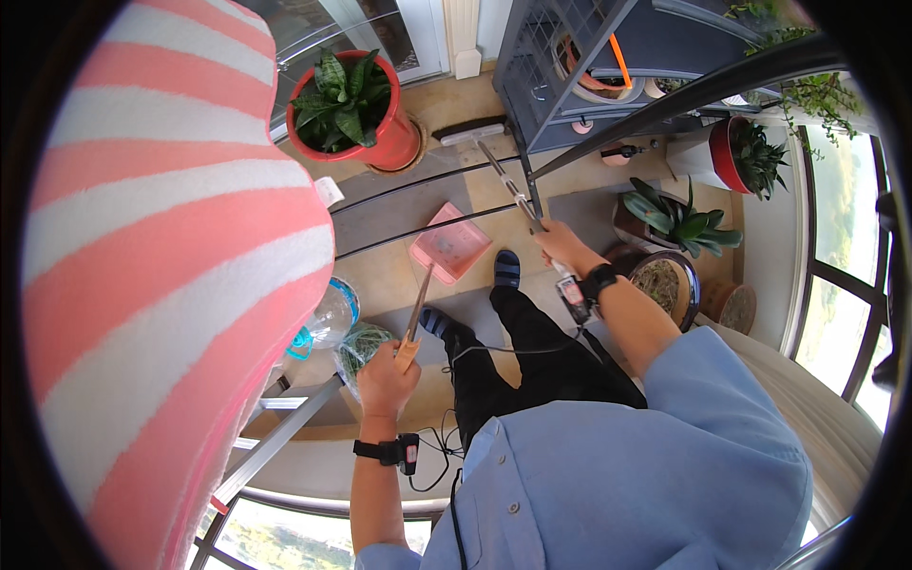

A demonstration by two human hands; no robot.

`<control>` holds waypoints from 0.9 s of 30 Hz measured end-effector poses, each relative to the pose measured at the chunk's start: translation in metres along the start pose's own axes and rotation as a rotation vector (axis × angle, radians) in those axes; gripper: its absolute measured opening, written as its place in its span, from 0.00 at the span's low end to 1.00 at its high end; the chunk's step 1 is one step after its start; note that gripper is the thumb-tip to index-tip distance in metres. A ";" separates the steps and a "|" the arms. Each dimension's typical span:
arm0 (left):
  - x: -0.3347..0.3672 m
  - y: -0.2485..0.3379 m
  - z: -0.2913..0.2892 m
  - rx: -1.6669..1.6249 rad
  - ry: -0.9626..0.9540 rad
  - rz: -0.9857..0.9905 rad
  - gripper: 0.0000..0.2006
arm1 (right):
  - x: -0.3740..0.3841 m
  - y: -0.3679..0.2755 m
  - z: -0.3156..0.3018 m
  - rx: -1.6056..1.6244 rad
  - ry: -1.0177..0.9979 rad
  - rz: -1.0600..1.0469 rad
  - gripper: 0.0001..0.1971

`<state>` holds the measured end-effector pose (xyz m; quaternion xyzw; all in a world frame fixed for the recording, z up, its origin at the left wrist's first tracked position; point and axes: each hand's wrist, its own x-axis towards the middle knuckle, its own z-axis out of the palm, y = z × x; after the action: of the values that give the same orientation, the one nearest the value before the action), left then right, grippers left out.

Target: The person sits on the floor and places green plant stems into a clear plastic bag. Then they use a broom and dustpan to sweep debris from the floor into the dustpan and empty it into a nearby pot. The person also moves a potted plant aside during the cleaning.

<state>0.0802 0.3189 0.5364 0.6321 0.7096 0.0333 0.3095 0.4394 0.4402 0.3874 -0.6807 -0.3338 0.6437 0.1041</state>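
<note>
My left hand (388,380) is closed round the handle of a pink dustpan (456,249), whose pan rests on the floor in front of my feet. With my right hand (568,245) I grip the long pole of a broom (472,131). Its dark-bristled head lies on the floor farther off, between a red flowerpot and the grey metal rack. Thin black bars of a low frame pass between the broom head and my feet. What lies inside the dustpan is too small to make out.
A red-and-white striped blanket (180,209) hangs large along the left. The red pot (391,133) with a leafy plant stands ahead, the grey rack (541,76) ahead right. Potted plants (679,218) line the right. A clear plastic bottle (331,313) and a metal ladder (280,442) are at left.
</note>
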 end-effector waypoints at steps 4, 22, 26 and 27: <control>0.001 -0.001 0.000 -0.004 0.000 0.000 0.14 | -0.046 -0.033 -0.048 -0.099 -0.090 0.015 0.09; 0.000 -0.004 0.000 0.010 0.065 0.044 0.12 | -0.040 -0.071 -0.087 -0.206 -0.190 0.069 0.18; 0.002 -0.004 0.004 0.006 0.076 0.057 0.13 | -0.008 -0.058 -0.043 -0.256 -0.059 -0.080 0.09; 0.002 -0.004 0.004 0.018 0.059 0.047 0.13 | -0.004 -0.052 -0.034 -0.271 -0.058 -0.102 0.09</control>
<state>0.0783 0.3188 0.5307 0.6501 0.7037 0.0527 0.2816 0.4548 0.4867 0.4255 -0.6516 -0.4549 0.6061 0.0342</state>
